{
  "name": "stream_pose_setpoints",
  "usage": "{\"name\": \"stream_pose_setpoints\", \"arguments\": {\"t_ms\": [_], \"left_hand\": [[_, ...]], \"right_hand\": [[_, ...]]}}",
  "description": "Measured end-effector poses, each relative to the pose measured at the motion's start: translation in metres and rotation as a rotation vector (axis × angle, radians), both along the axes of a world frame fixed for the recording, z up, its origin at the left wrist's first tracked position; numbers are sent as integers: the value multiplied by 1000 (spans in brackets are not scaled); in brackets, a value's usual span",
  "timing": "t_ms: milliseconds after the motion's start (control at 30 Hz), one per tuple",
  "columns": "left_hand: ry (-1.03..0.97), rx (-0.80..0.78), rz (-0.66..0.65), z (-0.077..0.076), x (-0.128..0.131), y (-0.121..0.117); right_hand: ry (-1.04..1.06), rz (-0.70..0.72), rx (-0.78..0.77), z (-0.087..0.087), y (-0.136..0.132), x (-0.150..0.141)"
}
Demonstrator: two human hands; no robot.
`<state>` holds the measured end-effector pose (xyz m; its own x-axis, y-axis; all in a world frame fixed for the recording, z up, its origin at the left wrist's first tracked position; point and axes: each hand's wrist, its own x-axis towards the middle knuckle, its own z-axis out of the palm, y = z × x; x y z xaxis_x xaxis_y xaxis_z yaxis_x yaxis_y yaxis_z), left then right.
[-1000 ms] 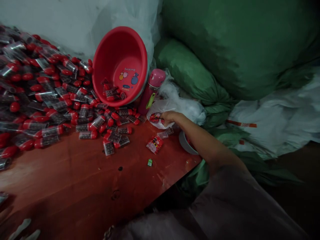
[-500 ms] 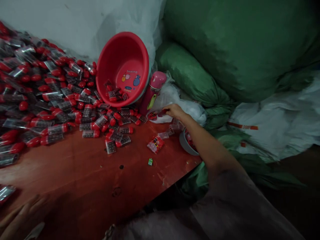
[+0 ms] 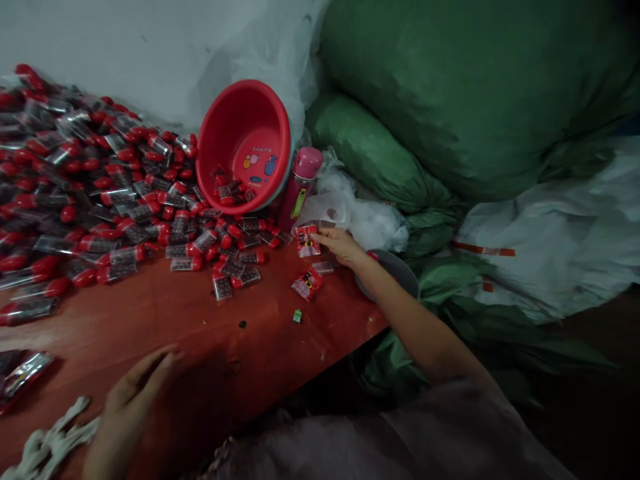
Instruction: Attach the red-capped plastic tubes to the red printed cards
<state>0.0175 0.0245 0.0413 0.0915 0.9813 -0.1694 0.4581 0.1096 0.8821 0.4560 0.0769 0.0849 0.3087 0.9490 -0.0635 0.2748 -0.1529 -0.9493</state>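
Observation:
My right hand (image 3: 343,245) pinches a small red printed packet (image 3: 307,241) at its edge, just above the tabletop beside a pink bottle (image 3: 300,183). Below it lies a similar red packet (image 3: 307,285), with a clear plastic piece (image 3: 323,267) next to that. A tiny green item (image 3: 297,316) rests nearer the table edge. Partly behind my right forearm is a grey bowl (image 3: 400,270); its contents are mostly hidden. Over the table at lower left, my left hand (image 3: 127,403) is open and holds nothing, its fingers stretched forward and slightly blurred.
Clear tubes with red ends form a big pile (image 3: 115,193) along the back left. A red basin (image 3: 277,120) leans there, holding a few small packs. Whitish gloves or cords (image 3: 50,443) lie front left. Green sacks (image 3: 450,93) and white bags (image 3: 560,227) crowd the right.
My right hand has brought the red packet out from beside the white plastic bag, its printed face now showing. My left hand has moved right and forward from the lower left corner. The view has shifted slightly.

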Motion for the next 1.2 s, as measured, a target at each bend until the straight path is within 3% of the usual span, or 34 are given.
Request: {"name": "stream_pose_setpoints", "arguments": {"t_ms": [100, 167, 300, 433, 533, 633, 733, 833, 967, 1100, 1200], "left_hand": [[-156, -78, -101, 17, 46, 1], [-221, -65, -141, 19, 74, 3], [-403, -93, -173, 8, 116, 4], [-583, -117, -226, -5, 137, 2], [-574, -125, -235, -12, 135, 1], [-483, -135, -227, -17, 123, 1], [-307, -107, -259, -17, 111, 0], [-124, -55, -285, -12, 102, -2], [61, -19, -346, -1, 94, -4], [183, 17, -355, 6, 87, 1], [229, 22, -347, 8, 78, 4]], "right_hand": [[259, 85, -84, -5, -19, -36], [360, 138, -125, -8, -31, -59], [355, 229, -102, -14, -50, -100], [280, 260, 4, -27, -65, -136], [119, 151, 132, -39, -77, -153], [-354, 46, 323, -44, -89, -160], [-824, 168, 422, -42, -96, -165], [-1082, 247, 428, -41, -96, -174], [-1165, 176, 253, -45, -87, -186], [-1022, 95, 18, -50, -73, -201], [-973, 81, -71, -52, -63, -212]]}}
